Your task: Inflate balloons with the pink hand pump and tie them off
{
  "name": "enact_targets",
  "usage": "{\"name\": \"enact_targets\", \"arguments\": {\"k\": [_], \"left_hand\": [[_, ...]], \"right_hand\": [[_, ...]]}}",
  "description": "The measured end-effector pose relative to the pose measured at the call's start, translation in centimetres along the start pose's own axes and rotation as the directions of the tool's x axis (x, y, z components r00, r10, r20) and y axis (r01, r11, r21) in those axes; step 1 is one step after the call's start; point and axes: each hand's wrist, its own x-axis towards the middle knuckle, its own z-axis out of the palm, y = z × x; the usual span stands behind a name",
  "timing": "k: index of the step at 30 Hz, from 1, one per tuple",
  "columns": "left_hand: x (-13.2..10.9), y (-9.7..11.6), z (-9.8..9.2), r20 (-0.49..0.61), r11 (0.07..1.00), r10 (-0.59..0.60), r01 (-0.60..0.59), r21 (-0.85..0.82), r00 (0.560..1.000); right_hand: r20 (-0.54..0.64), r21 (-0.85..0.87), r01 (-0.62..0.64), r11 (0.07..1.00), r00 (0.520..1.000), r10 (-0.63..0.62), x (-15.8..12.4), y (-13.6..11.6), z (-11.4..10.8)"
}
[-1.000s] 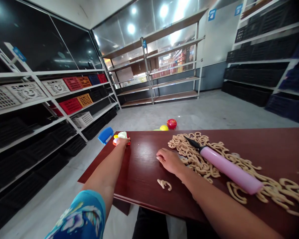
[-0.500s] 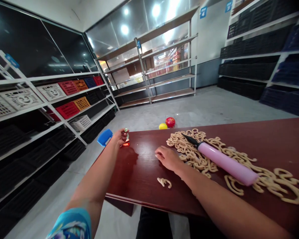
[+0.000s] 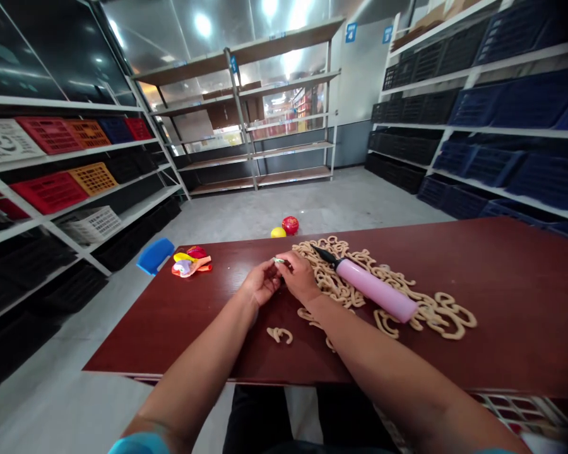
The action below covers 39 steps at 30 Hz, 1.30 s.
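Note:
My left hand (image 3: 262, 282) and my right hand (image 3: 299, 277) meet above the middle of the table. Fingertips of both pinch a small pale green balloon (image 3: 279, 260), limp and mostly hidden by the fingers. Just right of my right hand lies a balloon pump (image 3: 376, 290) with a pink barrel and a black nozzle, resting on a heap of beige curled strands (image 3: 334, 287). A pile of uninflated balloons (image 3: 189, 263) in red, yellow, orange and pale purple sits at the table's far left corner.
The dark red-brown table (image 3: 170, 334) spans the front. A few beige pieces (image 3: 279, 335) lie apart near me. Beyond the far edge are a yellow ball (image 3: 278, 232) and a red ball (image 3: 290, 225). A blue chair (image 3: 156, 255) stands left. Shelves with crates (image 3: 50, 192) line the sides.
My left hand has come from the balloon pile at the left to the middle, bringing the pale green balloon to my right hand. Both hands now hold it. The view has turned right.

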Motion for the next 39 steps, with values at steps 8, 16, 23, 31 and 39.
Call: {"name": "enact_targets", "arguments": {"k": [8, 16, 23, 31, 39], "left_hand": [[0.6, 0.4, -2.4, 0.254, 0.984, -0.175, 0.174, 0.026, 0.951], [1.6, 1.2, -3.0, 0.247, 0.981, 0.097, -0.051, -0.186, 0.964], [3.0, 2.6, -4.6, 0.186, 0.907, 0.271, -0.185, -0.379, 0.944], [2.8, 3.4, -5.4, 0.113, 0.831, 0.291, -0.192, -0.522, 0.950], [2.6, 3.3, -5.3, 0.119, 0.832, 0.257, -0.157, -0.531, 0.959]], "right_hand": [[0.310, -0.140, 0.305, 0.942, 0.917, -0.250, -0.3, -1.3, -0.1], [0.355, -0.062, 0.380, 0.923, 0.873, -0.335, -0.7, -2.0, -0.2], [0.114, -0.169, 0.261, 0.951, 0.963, -0.244, 0.9, -3.4, -2.8], [0.124, -0.608, -0.031, 0.793, 0.983, 0.134, 0.3, -1.6, -13.0], [0.171, -0.872, -0.099, 0.480, 0.856, 0.488, -7.2, 2.1, -17.9]]}}
